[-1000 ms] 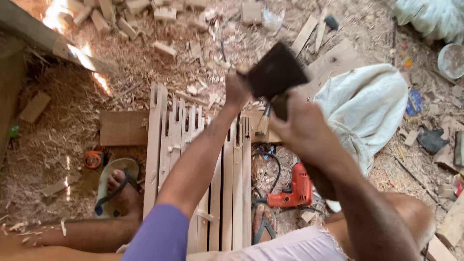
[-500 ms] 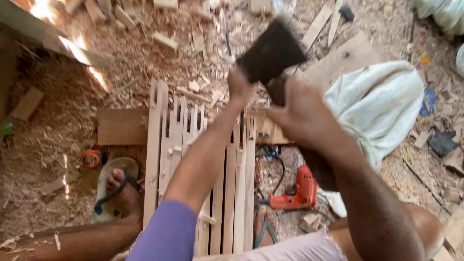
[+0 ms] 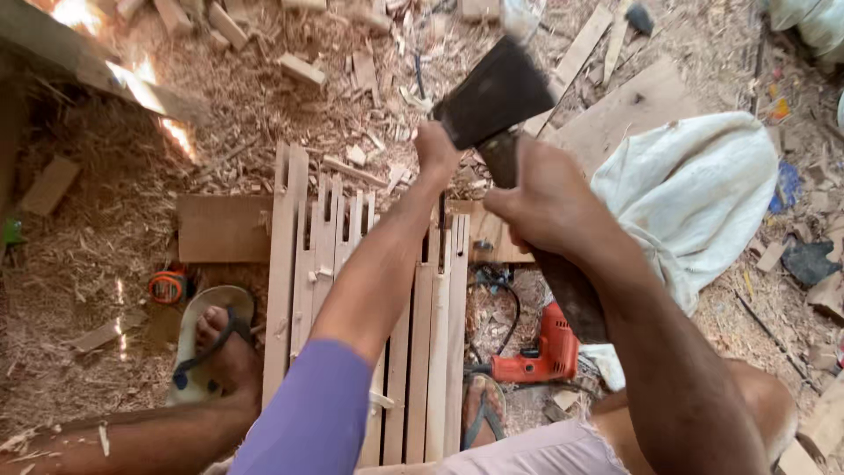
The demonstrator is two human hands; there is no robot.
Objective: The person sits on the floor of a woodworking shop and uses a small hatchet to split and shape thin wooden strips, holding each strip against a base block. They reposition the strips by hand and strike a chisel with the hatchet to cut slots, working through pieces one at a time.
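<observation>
1. While sawdust and offcuts cover the ground [image 3: 105,229], the biggest thing lying on it is the white sack [image 3: 694,193], slumped at the right, well apart from the slats.
2. Next in size, the row of notched wooden slats [image 3: 303,255] runs side by side from the person's lap up the middle of the view, with a flat board [image 3: 220,229] touching its left edge.
3. Up comes the hatchet [image 3: 492,97], its dark blade raised above the far ends of the slats, its handle slanting down to the right.
4. Right hand [image 3: 549,198]: fingers wrapped tight round the handle just below the blade.
5. Left hand [image 3: 437,149]: reaching out over the slats, right beside the blade; fingers hidden, so whether they grip anything I cannot tell.
6. Red drill [image 3: 536,356] lies near the slats' right edge, under the right forearm.
7. Bare foot in a sandal [image 3: 215,347] sits just left of the slats.
8. Smallest: an orange tape measure [image 3: 167,286], near that foot.
</observation>
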